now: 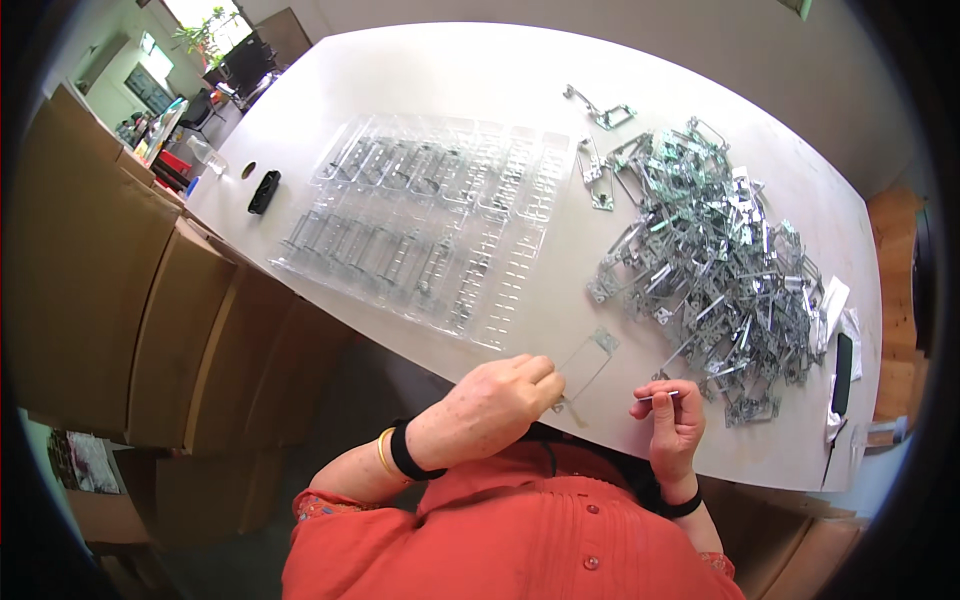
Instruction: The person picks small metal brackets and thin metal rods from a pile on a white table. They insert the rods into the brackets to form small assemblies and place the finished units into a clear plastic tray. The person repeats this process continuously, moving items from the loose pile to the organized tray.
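My left hand (505, 398) is closed at the near edge of the table, its fingertips pinching the lower end of a thin metal wire bracket (603, 340). The bracket slants up and away from those fingers, with a flat plate at its far end. To the right, my right hand (672, 430) is closed too, thumb and fingers pinching a short, thin, pale strip (658, 397) whose kind I cannot make out. A big heap of similar metal brackets (715, 260) lies just beyond the right hand. Left of it rests a clear plastic tray (385, 207) with metal brackets in several of its slots.
On the white table (450, 70) a black oblong object (264, 192) lies left of the tray. A dark, flat oblong object (843, 372) sits beside crumpled white plastic (832, 300) at the right edge. Cardboard boxes (165, 340) stand along the left side, below the tabletop.
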Demonstrator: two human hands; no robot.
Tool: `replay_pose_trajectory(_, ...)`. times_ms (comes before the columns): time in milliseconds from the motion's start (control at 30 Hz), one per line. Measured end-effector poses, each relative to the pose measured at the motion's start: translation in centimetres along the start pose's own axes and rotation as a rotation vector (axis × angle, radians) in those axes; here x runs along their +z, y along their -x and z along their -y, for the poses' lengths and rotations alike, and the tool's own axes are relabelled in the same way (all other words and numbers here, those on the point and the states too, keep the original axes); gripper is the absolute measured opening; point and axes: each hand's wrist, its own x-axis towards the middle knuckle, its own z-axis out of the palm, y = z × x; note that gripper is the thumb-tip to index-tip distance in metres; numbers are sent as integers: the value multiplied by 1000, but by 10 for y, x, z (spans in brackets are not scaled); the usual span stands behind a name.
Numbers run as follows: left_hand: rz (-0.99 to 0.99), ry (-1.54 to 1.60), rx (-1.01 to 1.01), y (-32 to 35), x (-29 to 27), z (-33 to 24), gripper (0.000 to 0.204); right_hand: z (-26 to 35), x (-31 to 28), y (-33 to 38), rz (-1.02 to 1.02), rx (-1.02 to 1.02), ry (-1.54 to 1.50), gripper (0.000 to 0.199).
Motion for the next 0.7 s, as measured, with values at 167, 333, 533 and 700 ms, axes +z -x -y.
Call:
replay_pose_trajectory(167, -180, -99, -133, -9, -55, 10, 13, 4, 1, -6, 14, 55, -10, 15)
replay_pose_trajectory(333, -342, -178, -293, -26, -104, 42, 5, 3, 6, -17, 64, 83, -43, 14)
replay_pose_trajectory(533, -277, -243, -348, -62, -132, 99, 8, 0, 10, -23, 76, 103, -75, 14)
replay_pose_trajectory(700, -193, -313, -381, -80, -124, 139, 12, -1, 10, -21, 70, 117, -63, 14)
